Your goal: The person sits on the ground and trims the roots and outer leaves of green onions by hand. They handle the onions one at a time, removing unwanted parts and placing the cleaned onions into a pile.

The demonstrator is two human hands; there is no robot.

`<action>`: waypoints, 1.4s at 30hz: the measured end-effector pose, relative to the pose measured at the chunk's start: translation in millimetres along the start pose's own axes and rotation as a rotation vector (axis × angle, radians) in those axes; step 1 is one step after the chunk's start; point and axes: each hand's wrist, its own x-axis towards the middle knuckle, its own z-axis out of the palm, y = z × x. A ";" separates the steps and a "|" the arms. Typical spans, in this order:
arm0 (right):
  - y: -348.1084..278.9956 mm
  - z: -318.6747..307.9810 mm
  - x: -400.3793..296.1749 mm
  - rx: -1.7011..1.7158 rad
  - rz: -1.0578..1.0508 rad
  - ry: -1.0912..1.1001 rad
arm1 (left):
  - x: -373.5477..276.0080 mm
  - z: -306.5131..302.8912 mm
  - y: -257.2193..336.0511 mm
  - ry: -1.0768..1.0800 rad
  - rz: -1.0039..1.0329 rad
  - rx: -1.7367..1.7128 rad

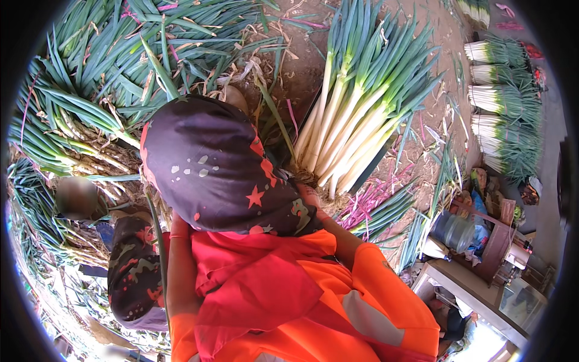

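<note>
Dark cloth with red stars (226, 167) bulges up in the centre and covers much of both hands. On its right side, a little of my right hand (312, 199) shows beside the roots of a fan of large green onions (357, 122) with white stems and green tops; its fingers are hidden. My left hand (177, 224) shows only around the wrist, at the cloth's lower left edge; its fingers and any grip are hidden. A long green onion leaf (158, 244) runs down beside my left forearm. Untrimmed onions with brown roots (86, 154) lie to the left.
Green onions (181, 50) are heaped at the upper left. Pink ties (368, 203) lie right of the fan. Tied onion bundles (491, 97) are lined up at the far right, above a large water bottle (452, 231) and a wooden table (475, 289).
</note>
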 end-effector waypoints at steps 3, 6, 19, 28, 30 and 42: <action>-8.1 -7.6 3.8 -0.074 0.150 -0.042 | -1.4 -0.9 -0.4 -0.002 0.001 0.005; -27.7 -24.8 6.2 -0.130 0.282 -0.073 | -1.7 -2.1 -1.5 0.002 -0.001 0.006; 42.7 0.9 -0.4 0.435 0.175 -0.362 | -8.1 -2.9 -4.4 0.004 -0.011 0.012; 112.8 52.9 6.0 0.293 0.113 -0.343 | -4.4 -3.0 -2.1 0.008 -0.002 0.013; 108.1 63.6 4.3 0.200 0.142 -0.245 | -1.3 -1.7 0.9 0.004 0.008 0.025; 22.7 -2.7 10.4 -0.042 0.378 -0.338 | -9.0 -2.6 1.6 0.015 -0.005 0.031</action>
